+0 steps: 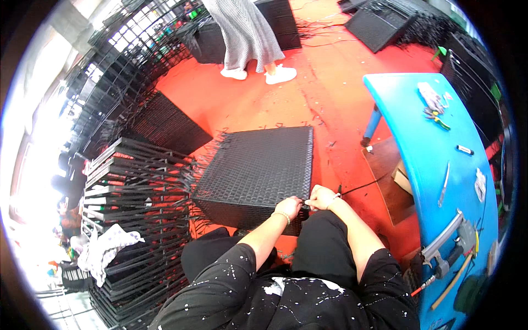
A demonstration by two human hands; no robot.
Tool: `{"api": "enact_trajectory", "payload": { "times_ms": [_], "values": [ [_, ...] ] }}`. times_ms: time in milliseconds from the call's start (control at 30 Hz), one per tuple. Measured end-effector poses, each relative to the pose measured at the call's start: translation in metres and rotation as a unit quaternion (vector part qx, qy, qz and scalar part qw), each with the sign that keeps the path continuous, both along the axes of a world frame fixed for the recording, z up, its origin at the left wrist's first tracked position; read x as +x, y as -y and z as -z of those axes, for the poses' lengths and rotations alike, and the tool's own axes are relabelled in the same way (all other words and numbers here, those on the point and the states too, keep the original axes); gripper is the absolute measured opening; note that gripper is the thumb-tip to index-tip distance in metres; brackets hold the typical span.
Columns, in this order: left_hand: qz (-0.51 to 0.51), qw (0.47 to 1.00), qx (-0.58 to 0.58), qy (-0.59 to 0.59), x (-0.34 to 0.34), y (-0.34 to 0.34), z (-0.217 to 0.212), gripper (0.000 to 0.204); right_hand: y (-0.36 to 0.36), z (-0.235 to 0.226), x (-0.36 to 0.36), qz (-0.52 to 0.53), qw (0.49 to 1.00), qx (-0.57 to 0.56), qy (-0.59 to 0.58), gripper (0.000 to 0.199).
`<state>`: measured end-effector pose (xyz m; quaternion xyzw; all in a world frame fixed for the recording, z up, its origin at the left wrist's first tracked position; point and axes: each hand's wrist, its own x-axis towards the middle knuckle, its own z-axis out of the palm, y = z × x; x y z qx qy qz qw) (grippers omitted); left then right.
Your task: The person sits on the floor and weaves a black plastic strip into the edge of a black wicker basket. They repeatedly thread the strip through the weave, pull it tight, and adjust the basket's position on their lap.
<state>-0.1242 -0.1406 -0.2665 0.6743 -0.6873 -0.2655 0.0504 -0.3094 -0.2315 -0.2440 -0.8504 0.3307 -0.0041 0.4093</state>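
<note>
A box-shaped panel of black woven wicker (pixel 258 165) stands on the red floor before my knees, its flat top toward me and loose strand ends fringing its left side. At its near right corner, my left hand (pixel 290 207) is closed in a pinch against the edge; what lies between the fingers is too small to make out. Close beside it, my right hand (pixel 322 198) is closed too, fingertips meeting at the same corner. A thin black wicker strand (pixel 363 185) runs out to the right from my right hand.
At right stands a blue table (pixel 404 121) with pliers (pixel 438 120), a marker (pixel 465 149) and other tools. Stacked black frames (pixel 137 198) with protruding strips crowd the left, a white cloth (pixel 110 250) over them. A person in a long patterned garment (pixel 245 33) stands beyond.
</note>
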Motion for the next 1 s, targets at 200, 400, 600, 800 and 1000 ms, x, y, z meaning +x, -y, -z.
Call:
{"api": "enact_trajectory", "payload": {
  "times_ms": [200, 400, 600, 800, 1000],
  "values": [
    [-0.029, 0.984, -0.174, -0.011, -0.029, 0.019, -0.041, 0.023, -0.007, 0.008, -0.022, 0.011, 0.999, 0.028, 0.023, 0.045],
    [0.07, 0.978, -0.191, 0.04, -0.041, 0.024, -0.102, 0.021, -0.006, -0.014, -0.007, 0.09, 0.993, -0.018, 0.078, 0.048],
    [0.127, 0.967, -0.22, -0.011, -0.051, 0.033, -0.106, 0.021, -0.007, 0.009, -0.011, 0.207, 0.976, -0.032, 0.063, 0.023],
    [0.036, 0.944, 0.045, -0.326, -0.016, 0.044, -0.073, 0.057, -0.019, -0.011, -0.02, 0.218, 0.944, -0.03, 0.246, 0.027],
    [0.044, 0.806, 0.26, -0.53, -0.025, 0.054, -0.07, 0.07, -0.019, -0.022, -0.042, 0.337, 0.818, 0.112, 0.453, 0.03]
  ]
}}
